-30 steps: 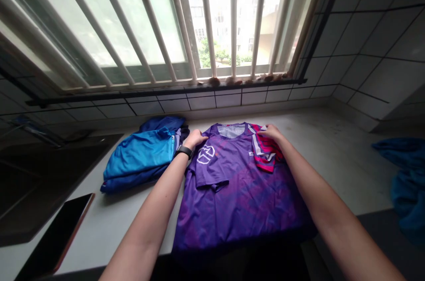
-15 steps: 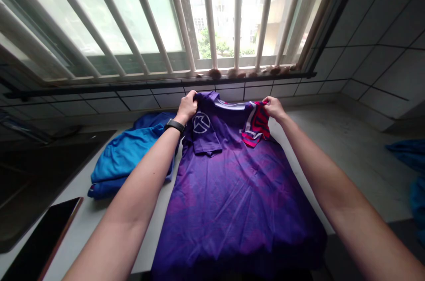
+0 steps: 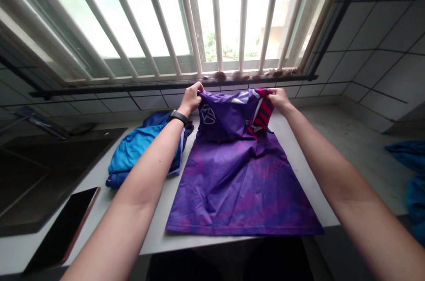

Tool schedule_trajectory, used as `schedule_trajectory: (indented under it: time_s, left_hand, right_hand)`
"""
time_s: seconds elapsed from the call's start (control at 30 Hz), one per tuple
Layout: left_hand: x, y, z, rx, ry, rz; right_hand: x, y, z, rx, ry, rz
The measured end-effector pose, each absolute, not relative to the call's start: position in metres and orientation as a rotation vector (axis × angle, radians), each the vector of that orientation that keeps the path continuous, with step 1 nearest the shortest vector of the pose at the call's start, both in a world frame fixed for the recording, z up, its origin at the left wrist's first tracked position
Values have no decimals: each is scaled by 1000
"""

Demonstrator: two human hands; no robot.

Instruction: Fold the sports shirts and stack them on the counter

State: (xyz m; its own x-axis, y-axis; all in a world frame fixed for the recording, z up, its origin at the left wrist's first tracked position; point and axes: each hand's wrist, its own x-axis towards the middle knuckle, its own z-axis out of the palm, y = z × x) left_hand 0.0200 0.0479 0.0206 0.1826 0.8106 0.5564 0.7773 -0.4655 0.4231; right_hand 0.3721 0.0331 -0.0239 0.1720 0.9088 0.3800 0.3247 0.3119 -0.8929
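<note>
A purple T-shirt (image 3: 239,188) lies on the white counter (image 3: 156,232), its hem near the front edge. Its upper part is lifted and bunched toward the wall. My left hand (image 3: 191,98) pinches the shoulder on the side with a round white logo. At the other shoulder, by the red-and-dark patterned sleeve, my right hand (image 3: 279,98) grips the cloth. Both hands are closed on the fabric, and the collar sags between them. Beside my left forearm sits a pile of folded blue clothes (image 3: 133,150).
A phone (image 3: 63,228) rests on the counter at left, beside a dark sink (image 3: 66,148). A barred window (image 3: 186,20) rises behind, with small roundish objects (image 3: 220,76) on its sill. More blue cloth (image 3: 407,155) lies at the far right.
The shirt has been drawn back toward the wall, so its hem now lies flat on the counter instead of hanging past the edge. Its top is more bunched; both hands keep their hold.
</note>
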Motion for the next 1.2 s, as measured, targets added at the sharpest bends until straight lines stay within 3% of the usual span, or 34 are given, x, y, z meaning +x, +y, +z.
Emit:
schedule_trajectory:
  time_s: [0.13,0.37,0.47,0.67,0.83,1.03,1.2]
  left_hand:
    - [6,28,13,2423,1607,1083]
    - [-29,-58,33,2623,1301,1393]
    - [-45,-122,7,2718,1058,1351]
    - [-77,-210,-84,2733,900,690]
    - [-88,-235,-88,2638,1019,314]
    - [-60,-248,-107,2557,1580,530]
    - [-41,-259,-136,2417,1858,670]
  right_hand:
    - [377,16,-24,-1264,-1352,637]
    - [398,-96,10,-1053,-1549,226]
    - [399,-175,-23,-1006,-1686,130]
    - [396,-276,-114,-985,-2016,366]
    - [405,-300,-111,-1019,-2284,743]
    - [368,-280,-129,-1606,-2019,166]
    - [342,-270,-163,-1890,-2172,48]
